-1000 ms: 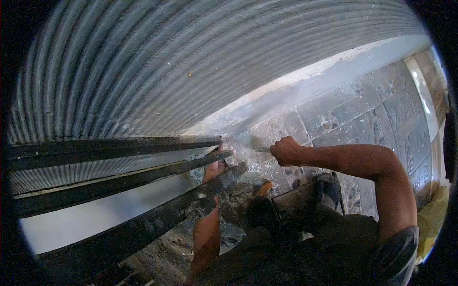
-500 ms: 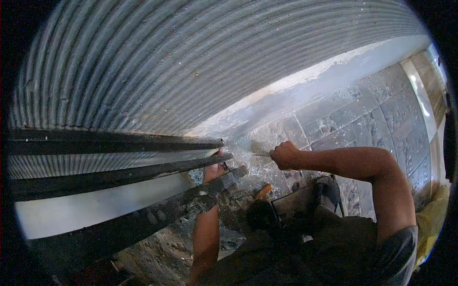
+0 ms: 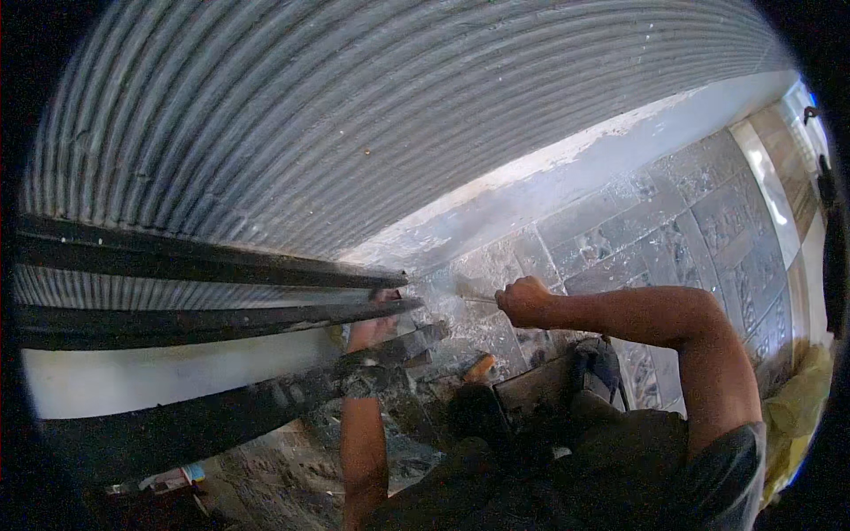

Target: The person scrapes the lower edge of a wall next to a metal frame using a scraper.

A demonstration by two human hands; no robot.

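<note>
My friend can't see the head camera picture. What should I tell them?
A person's bare right hand grips a thin, blurred tool over a white-flecked grey tiled floor; the bare left hand is partly behind long dark bars, near a grey corrugated wall.

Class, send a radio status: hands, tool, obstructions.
Right hand closed around thin tool. Left hand partly behind middle dark bar, grip unclear. Lower dark bar partly hiding left forearm.

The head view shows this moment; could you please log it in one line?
right hand: closed on thin tool, kind unclear; left hand: among dark bars, partly hidden; wall: corrugated; floor: tiled, pale-flecked
</note>
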